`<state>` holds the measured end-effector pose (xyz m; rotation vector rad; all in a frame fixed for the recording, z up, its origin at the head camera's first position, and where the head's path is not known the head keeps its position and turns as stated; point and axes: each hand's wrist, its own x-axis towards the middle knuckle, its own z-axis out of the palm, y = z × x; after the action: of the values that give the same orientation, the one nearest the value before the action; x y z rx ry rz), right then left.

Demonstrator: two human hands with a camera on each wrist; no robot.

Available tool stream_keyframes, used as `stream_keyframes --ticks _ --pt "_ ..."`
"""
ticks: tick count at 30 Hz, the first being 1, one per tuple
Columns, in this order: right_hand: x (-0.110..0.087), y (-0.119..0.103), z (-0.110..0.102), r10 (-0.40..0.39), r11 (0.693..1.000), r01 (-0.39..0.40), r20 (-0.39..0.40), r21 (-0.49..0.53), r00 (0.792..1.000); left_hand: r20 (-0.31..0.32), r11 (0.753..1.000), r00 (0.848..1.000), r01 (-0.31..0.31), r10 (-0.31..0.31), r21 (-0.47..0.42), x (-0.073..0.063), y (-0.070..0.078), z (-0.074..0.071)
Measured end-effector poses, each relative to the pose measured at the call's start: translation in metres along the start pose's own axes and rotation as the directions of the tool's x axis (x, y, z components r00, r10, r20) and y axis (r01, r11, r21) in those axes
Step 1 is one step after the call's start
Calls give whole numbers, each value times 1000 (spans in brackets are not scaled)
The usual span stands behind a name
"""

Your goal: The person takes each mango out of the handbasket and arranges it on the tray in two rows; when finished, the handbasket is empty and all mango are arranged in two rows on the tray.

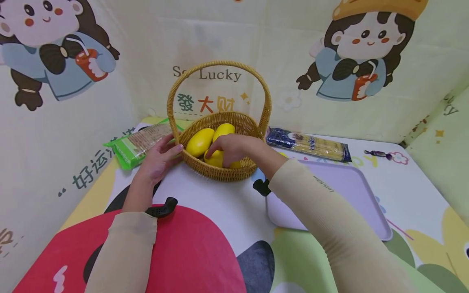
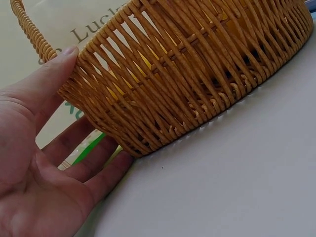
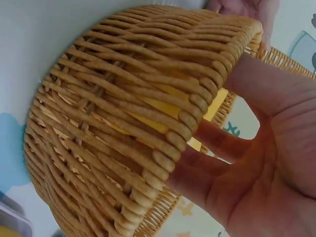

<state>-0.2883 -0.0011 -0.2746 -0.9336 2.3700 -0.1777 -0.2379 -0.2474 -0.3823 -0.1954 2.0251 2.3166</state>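
A wicker basket (image 1: 223, 176) with a tall arched handle holds several smooth yellow mangoes (image 1: 200, 142). My right hand (image 1: 232, 148) reaches down inside it, fingers bent over a mango (image 1: 213, 158) at the front. The right wrist view shows that hand (image 3: 266, 163) going over the rim; its fingertips are hidden behind the weave. At the basket's left side is my left hand (image 1: 159, 160). Its thumb touches the rim and its extended fingers rest against the outer wall near the base, as the left wrist view shows with the hand (image 2: 54, 163).
Behind my left hand lies a green and clear packet (image 1: 135, 144). A pack of spaghetti (image 1: 309, 144) lies right of the basket, a dark wrapped candy (image 1: 378, 154) farther right. My right forearm crosses a lilac tray (image 1: 353, 195); a yellow thing (image 3: 7, 233) shows at its edge.
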Motion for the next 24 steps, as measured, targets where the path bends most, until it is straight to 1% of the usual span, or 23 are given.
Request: stream_keyframes --ticks 5,9,13,19,24 --pt "1 -3 1 -3 1000 3 -18 3 1000 -1 1000 1000 0 0 -6 -3 2 -1" --pt "-1 -1 0 -4 1000 4 -27 5 1000 -8 1000 1000 5 -5 5 -3 1 0" --pt "-6 3 -1 -8 1000 8 -37 4 999 -12 1000 1000 10 -10 6 -2 0 1" --pt "-15 4 -9 4 1000 -4 -63 0 998 1 1000 1000 -3 3 23 -3 2 1" --pt "-23 4 -15 7 999 -4 -77 36 997 1 999 1000 0 0 33 -4 3 0"
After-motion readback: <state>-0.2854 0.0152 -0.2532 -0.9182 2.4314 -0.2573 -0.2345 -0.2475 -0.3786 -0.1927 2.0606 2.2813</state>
